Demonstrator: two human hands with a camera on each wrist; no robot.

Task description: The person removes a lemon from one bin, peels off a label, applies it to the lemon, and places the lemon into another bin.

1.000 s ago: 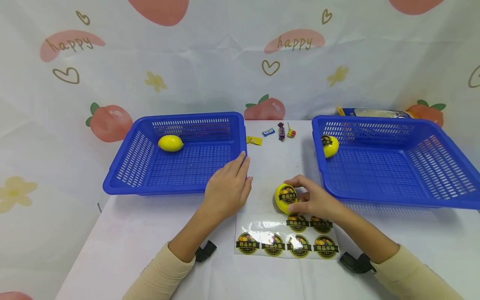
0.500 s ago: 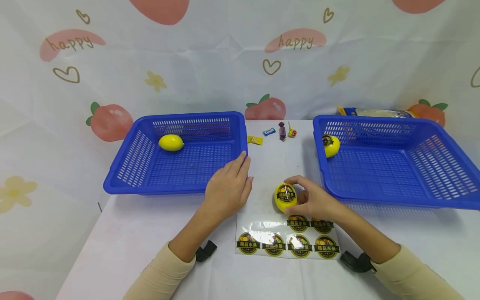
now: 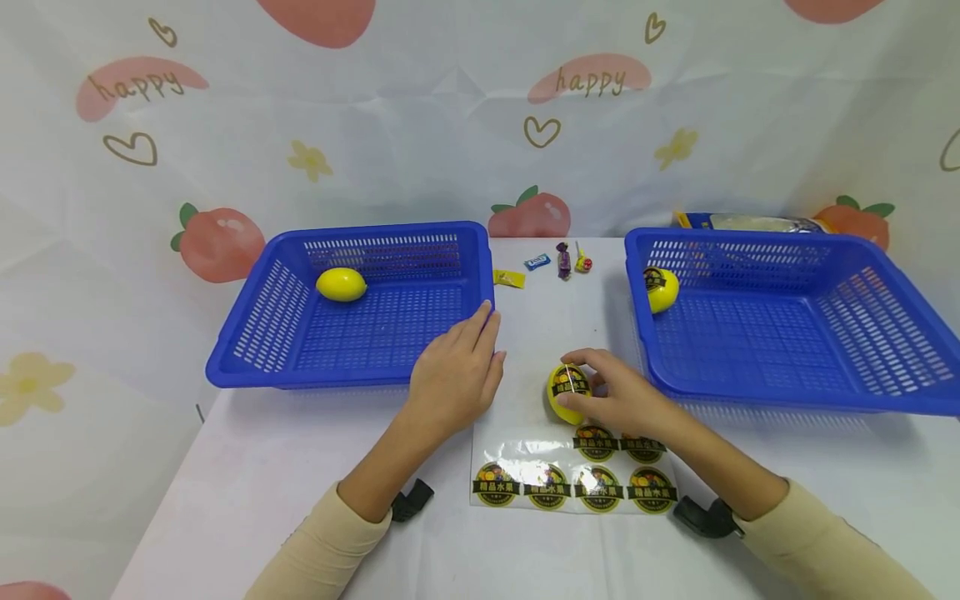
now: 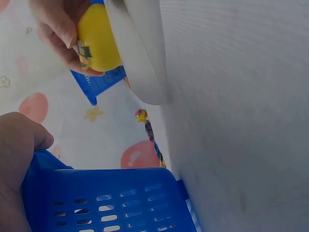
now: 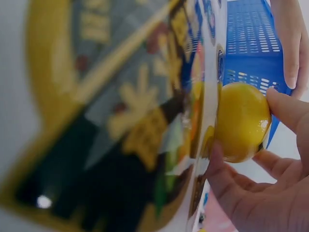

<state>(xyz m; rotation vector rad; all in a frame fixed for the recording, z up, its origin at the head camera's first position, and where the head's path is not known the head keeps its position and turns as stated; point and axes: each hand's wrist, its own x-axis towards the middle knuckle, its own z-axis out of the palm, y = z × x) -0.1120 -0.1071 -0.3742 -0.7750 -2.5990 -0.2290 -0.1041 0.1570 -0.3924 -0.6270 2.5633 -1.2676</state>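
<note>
A yellow lemon (image 3: pixel 557 404) sits at the back edge of the sticker sheet (image 3: pixel 517 454), held by my right hand (image 3: pixel 624 398) between thumb and fingers. It bears a round black-and-gold sticker (image 3: pixel 570 380), and my thumb lies over the sticker's lower part. In the right wrist view the thumb and fingertips surround the lemon (image 5: pixel 243 121). My left hand (image 3: pixel 453 377) rests with extended fingers on the near right corner of the left blue basket (image 3: pixel 483 250). The left wrist view shows that hand (image 4: pixel 19 150) at the basket's rim. Another lemon (image 3: pixel 341 285), without a visible sticker, lies inside this basket.
A second blue basket (image 3: pixel 750 400) stands at the right, with a stickered lemon (image 3: pixel 663 293) by its left wall. Behind it lies a blue-and-yellow packet (image 3: pixel 750 223). Several small sweets, among them a purple one (image 3: pixel 563 262) and a lollipop (image 3: pixel 582 262), lie between the baskets.
My right thumb has moved from the lemon's lower side up onto its sticker, and the lemon has shifted slightly left. My left hand has stayed in place.
</note>
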